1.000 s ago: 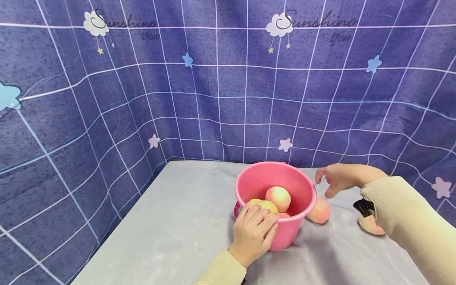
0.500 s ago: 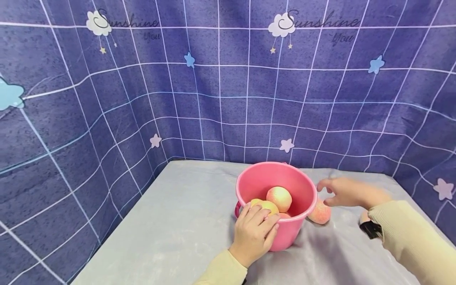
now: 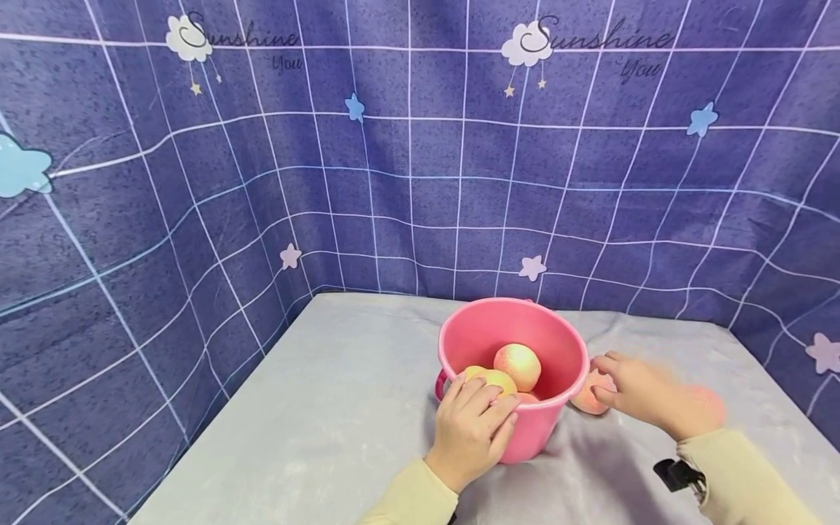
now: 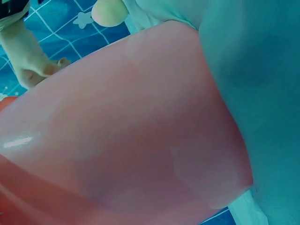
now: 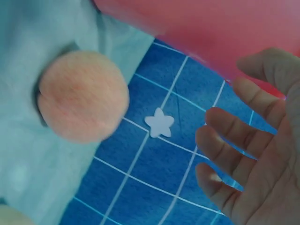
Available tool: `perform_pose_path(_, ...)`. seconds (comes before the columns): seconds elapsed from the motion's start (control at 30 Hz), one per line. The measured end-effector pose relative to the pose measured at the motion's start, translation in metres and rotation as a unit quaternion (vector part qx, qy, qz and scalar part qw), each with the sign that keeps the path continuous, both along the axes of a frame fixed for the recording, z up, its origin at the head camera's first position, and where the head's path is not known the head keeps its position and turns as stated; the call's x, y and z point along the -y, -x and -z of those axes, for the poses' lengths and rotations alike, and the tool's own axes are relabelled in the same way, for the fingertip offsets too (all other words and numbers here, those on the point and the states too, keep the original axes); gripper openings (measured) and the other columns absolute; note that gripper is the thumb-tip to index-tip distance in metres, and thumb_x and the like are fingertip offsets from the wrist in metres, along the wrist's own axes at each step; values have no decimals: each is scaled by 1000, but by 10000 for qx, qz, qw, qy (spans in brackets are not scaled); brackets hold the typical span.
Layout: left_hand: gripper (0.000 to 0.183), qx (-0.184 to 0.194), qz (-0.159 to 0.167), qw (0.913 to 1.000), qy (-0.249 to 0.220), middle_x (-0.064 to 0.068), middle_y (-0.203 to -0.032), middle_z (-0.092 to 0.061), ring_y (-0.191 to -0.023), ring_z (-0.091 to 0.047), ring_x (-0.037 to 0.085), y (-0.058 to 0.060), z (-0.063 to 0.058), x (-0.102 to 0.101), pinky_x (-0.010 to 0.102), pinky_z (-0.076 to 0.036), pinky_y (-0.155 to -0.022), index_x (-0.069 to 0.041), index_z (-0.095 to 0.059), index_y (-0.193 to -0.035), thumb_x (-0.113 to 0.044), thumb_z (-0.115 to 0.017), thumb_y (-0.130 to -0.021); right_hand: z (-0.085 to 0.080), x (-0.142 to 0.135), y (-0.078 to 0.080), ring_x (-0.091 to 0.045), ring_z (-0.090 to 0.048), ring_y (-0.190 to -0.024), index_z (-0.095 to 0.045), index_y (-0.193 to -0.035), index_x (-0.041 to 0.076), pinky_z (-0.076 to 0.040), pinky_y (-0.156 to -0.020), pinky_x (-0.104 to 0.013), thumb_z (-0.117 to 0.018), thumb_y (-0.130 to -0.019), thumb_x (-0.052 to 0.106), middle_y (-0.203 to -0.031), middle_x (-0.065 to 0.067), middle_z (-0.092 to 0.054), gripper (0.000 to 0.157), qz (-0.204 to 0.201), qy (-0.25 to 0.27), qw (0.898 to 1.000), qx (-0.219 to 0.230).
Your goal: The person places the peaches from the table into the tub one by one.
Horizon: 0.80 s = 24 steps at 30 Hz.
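Note:
A pink bucket (image 3: 534, 430) stands on the cloth-covered table, tilted a little toward me. My left hand (image 3: 467, 434) grips its near rim, fingers hooked over the edge against the yellow fruit (image 3: 500, 381) inside. A pale peach (image 3: 518, 367) lies deeper in the bucket among other fruit. Just right of the bucket, my right hand (image 3: 635, 390) hovers with loosely bent fingers, partly covering a peach (image 3: 582, 401) on the table. In the right wrist view this hand (image 5: 262, 145) holds nothing, and a peach (image 5: 84, 96) sits apart from it. The bucket wall (image 4: 126, 117) fills the left wrist view.
Another peach (image 3: 712, 405) shows behind my right wrist. Grey cloth (image 3: 315, 408) covers the table, and a dark blue grid-patterned curtain (image 3: 433, 197) hangs along its back and left side.
My right hand has come down and a little to the right, lower over the peach beside the bucket. The left hand keeps its grip on the rim.

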<state>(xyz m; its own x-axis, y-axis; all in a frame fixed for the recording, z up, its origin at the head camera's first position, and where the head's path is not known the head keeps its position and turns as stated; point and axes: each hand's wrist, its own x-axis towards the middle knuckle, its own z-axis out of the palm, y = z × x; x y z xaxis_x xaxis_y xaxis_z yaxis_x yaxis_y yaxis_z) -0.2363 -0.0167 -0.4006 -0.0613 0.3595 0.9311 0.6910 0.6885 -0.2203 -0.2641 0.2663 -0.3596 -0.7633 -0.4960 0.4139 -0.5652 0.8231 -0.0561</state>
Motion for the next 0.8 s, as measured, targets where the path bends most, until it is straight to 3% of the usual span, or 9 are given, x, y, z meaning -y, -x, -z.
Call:
perform_pose_path(0.37, 27, -43, -10, 10000, -5, -3, -86, -66, -87, -62, 19, 0, 2, 1, 39, -47, -87, -21, -75, -92, -28, -48, -94, 44, 3, -5, -5, -52, -61, -62, -89, 13, -44, -51, -27, -74, -70, 14, -83, 3, -57, 22, -361, 484, 9982, -21)
perform_pose_path(0.43, 28, -107, 9, 9999, -10, -3, -86, -65, -86, -61, 18, 0, 2, 0, 39, -47, -86, -21, -74, -91, -28, -48, -95, 51, 5, -7, -5, -53, -63, -63, -91, 13, -44, -51, -28, -74, -71, 15, -85, 3, -57, 23, -279, 587, 9979, 80)
perform_pose_path(0.6, 27, -151, 25, 9999, -10, -3, -85, -65, -85, -61, 18, 1, 2, 0, 39, -46, -87, -21, -74, -91, -28, -48, -95, 60, 10, -14, -16, -64, -80, -67, -99, 13, -51, -62, -36, -73, -75, 19, -97, -2, -64, 26, 123, 645, 9959, 617)
perform_pose_path(0.8, 28, 53, 1, 10000, -2, -2, -87, -66, -87, -63, 19, -1, 0, 1, 38, -46, -91, -20, -75, -92, -28, -48, -95, 64, 11, -9, -33, -64, -95, -64, -115, 4, -52, -68, -48, -74, -74, 17, -115, -20, -62, 45, 145, 752, 9954, 571)
